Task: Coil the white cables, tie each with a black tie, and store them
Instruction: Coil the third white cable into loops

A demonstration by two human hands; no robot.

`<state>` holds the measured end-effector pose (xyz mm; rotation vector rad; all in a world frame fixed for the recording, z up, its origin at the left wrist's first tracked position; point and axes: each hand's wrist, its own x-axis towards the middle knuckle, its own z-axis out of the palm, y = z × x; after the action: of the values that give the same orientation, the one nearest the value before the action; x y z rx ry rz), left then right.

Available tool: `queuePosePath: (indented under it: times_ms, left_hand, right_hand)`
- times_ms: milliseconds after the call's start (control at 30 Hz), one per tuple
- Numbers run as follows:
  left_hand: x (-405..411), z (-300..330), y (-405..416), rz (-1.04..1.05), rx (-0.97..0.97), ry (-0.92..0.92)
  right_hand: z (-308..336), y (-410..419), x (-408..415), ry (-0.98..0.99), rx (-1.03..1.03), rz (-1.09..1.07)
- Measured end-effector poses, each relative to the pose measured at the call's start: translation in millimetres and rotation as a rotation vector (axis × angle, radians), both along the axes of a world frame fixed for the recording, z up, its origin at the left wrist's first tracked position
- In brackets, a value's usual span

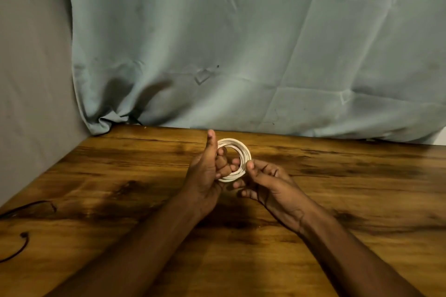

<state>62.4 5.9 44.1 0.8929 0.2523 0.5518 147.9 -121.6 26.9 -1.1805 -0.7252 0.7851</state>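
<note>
Layout on the brown wooden table [362, 200]. The round coil of white cable [237, 152] is held above the table's middle, toward its far edge, between 2 hands: the left hand [207, 176] on the coil's left side with fingers through its opening, the right hand [268, 181] at its lower right, thumb on the rim. 2 thin black ties [31, 206] lie on the table at the near left, well apart from the coil. The creased pale green cloth [241, 43] hangs behind the table; the plain grey wall [29, 79] stands on its left.

Wooden table [337, 200], pale green cloth backdrop [241, 43], grey wall [31, 79]
</note>
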Motion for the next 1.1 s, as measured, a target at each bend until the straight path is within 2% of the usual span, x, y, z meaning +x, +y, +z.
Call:
queuePosePath:
  times_ms: [133,400,633,833,967,1100]
  left_hand:
    - [3,-5,0,0.043,0.070,0.018]
    - [12,-20,0,0.224,0.302,0.123]
    - [16,-28,-1,0.315,0.251,0.137]
    - [18,-28,-2,0.323,0.172,0.171]
    - [14,-28,-4,0.297,0.268,0.171]
    - [16,-33,-1,0.288,0.451,0.185]
  right_hand:
    - [-3,3,0,0.048,-0.013,-0.090]
    - [-3,7,-2,0.033,0.000,-0.108]
    - [-1,4,-4,0.190,-0.047,0.012]
    - [-6,13,-11,0.168,-0.029,-0.015]
    - [-2,13,-17,0.132,0.015,-0.064]
    - [1,13,-16,0.261,0.100,-0.061]
